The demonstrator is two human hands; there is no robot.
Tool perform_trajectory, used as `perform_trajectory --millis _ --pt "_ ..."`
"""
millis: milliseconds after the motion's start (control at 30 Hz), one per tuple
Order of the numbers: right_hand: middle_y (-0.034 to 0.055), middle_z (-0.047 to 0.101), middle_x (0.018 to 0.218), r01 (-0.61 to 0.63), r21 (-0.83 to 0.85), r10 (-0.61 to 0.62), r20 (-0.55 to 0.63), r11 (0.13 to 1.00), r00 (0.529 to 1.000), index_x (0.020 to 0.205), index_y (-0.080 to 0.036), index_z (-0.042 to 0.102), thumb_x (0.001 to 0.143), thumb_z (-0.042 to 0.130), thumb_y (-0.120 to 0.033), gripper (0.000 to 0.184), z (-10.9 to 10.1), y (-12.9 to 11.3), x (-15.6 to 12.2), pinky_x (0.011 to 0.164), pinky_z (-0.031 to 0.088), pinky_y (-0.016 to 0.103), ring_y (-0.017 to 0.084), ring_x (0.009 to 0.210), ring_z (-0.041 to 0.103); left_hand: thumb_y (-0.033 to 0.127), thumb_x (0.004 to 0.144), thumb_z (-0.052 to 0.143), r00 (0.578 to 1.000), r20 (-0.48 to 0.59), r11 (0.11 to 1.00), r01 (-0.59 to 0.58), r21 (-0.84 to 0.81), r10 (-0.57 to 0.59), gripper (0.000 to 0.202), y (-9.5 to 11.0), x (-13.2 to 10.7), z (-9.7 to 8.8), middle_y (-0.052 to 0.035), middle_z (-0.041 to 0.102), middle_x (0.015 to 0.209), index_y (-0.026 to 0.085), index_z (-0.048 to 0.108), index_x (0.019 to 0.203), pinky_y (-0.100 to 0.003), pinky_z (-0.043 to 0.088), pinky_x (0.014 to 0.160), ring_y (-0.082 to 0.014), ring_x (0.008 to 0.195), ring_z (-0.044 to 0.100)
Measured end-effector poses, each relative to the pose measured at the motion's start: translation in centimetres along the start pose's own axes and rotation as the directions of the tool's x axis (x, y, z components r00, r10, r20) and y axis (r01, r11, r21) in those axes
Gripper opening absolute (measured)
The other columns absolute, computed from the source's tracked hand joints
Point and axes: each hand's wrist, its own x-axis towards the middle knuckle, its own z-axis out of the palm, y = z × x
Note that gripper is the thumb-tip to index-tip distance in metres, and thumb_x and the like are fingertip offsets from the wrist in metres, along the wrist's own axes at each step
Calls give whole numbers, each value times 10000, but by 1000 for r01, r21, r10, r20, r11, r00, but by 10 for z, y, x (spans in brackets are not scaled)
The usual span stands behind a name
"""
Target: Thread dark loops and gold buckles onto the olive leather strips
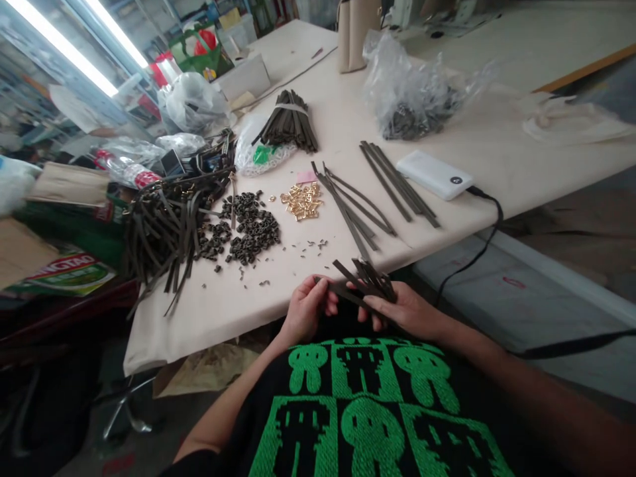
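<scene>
Left of the bundle (371, 281), we pinched a strip (348, 295) in our left hand (308, 306); it slanted toward our right hand (407, 310), which gripped the bundle.

1. Right hand (410, 310): off the worktop's (338, 126) near edge, its grip hides the lower ends of the dark strips (370, 279).
2. Left hand (305, 310): thumb and fingers cover the tip of the single strip (348, 293) between both hands.
3. Scattered dark bits (312, 244), toward the near edge: too small to identify.
4. Clear plastic bag (397, 73), toward the far edge: crinkled film obscures its dark contents.
5. Beige bag (352, 40), at the far edge: top cut off.
6. Black cable (489, 232), over the near edge: lower run lost behind the right arm.
7. Lights (64, 46), beyond the left edge: cut off above.
</scene>
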Motion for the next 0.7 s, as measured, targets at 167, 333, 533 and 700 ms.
perform_trajectory --millis 167,333,533,700 --pt "32 656 681 -46 41 47 -24 998 999 855 -133 666 888 599 -529 404 15 -7 2 469 442 225 108 489 583 478 802 698 998 28 998 61 -23 -60 365 -1 -3 3 12 627 606 132 644 904 -160 370 418 -62 439 525" --pt "-16 574 568 -39 119 42 -26 992 999 789 -151 626 904 579 -559 427 21 -3 3 372 313 189 63 392 462 453 834 672 996 44 997 72 10 -72 326 1 -2 2 21 617 602 132 637 876 -159 373 419 -57 435 529" --pt "-87 443 494 1 196 26 -133 981 991 786 -179 555 849 648 -521 361 25 9 6 329 195 193 43 337 319 495 848 634 992 84 995 85 59 -90 370 1 -1 2 23 594 590 129 615 792 -168 357 411 -56 426 513" --pt "-74 448 488 19 153 7 -168 988 986 663 -195 488 861 624 -476 370 27 12 8 341 210 205 49 343 343 502 836 637 993 62 993 99 60 -102 365 0 -1 0 32 586 564 145 583 783 -176 348 409 -65 418 512"
